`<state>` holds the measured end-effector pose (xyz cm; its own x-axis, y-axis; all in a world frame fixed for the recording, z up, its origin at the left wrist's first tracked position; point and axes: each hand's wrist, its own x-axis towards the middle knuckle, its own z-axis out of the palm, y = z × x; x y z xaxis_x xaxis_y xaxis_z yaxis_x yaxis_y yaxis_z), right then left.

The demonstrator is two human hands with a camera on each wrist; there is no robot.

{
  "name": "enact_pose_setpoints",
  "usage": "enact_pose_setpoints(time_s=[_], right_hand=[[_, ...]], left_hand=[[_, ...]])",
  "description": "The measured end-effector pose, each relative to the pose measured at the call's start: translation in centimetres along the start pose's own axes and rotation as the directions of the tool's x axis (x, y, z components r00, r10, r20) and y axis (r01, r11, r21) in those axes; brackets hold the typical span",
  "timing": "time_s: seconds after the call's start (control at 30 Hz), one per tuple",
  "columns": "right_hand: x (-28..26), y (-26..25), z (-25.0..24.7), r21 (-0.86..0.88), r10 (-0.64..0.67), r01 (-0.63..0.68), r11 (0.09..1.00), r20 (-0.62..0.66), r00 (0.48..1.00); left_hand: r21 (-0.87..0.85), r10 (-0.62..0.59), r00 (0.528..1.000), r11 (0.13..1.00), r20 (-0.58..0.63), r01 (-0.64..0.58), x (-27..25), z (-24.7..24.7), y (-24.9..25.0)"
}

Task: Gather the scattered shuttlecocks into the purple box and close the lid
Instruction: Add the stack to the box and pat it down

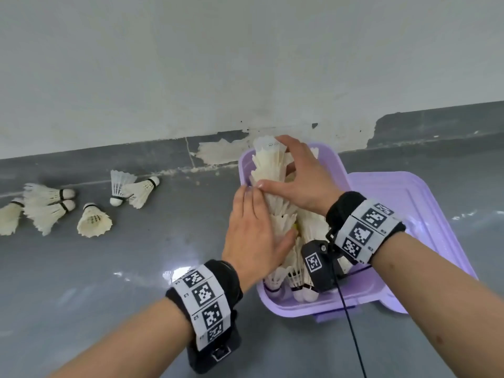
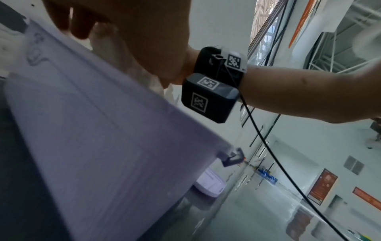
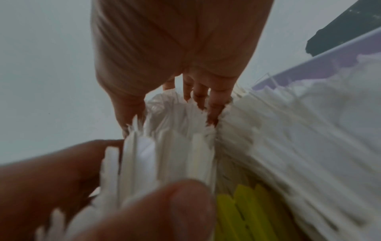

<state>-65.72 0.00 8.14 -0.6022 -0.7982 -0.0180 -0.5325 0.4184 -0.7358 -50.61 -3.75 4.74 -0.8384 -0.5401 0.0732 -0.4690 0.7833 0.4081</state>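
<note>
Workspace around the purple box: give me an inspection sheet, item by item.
Surface: grey floor, glossy.
Job's things: purple box open, holding a nested stack of shuttlecocks; lid lying behind its right side; loose shuttlecocks scattered on the floor, left.
Clutter: nothing seen.
Hands: left hand presses flat on the stack; right hand grips its top.
Cables: black cable from the right wrist camera.
Surroundings: wall, paint peeling at its base.

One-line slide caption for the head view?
Both hands settle stacked shuttlecocks into the purple box; six more wait.
</note>
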Motion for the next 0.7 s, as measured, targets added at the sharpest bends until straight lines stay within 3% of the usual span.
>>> enact_pose_setpoints(time_s=[0.13,0.27,0.43,0.7], right_hand=[[0.0,0.4,1.3,-0.110,-0.049,0.058,0.992,0.089,0.995],[0.0,0.8,2.6,-0.245,-0.043,0.080,0.966,0.155,0.987],[0.4,1.8,3.4,-0.402,-0.024,0.114,0.908,0.224,0.974],[0.8,1.6,5.5,-0.578,0.050,0.112,0.808,0.258,0.965]], left_hand=[[0.173,-0.087,0.985,0.983,0.152,0.061,0.5,0.7,-1.0],[0.151,-0.089,0.986,0.986,0.143,0.067,0.5,0.7,-1.4],[0.064,-0.007,0.980,0.998,0.198,-0.006,1.0,1.0,-2.3],[0.273,-0.073,0.957,0.962,0.282,-0.007,1.6,0.5,-1.9]])
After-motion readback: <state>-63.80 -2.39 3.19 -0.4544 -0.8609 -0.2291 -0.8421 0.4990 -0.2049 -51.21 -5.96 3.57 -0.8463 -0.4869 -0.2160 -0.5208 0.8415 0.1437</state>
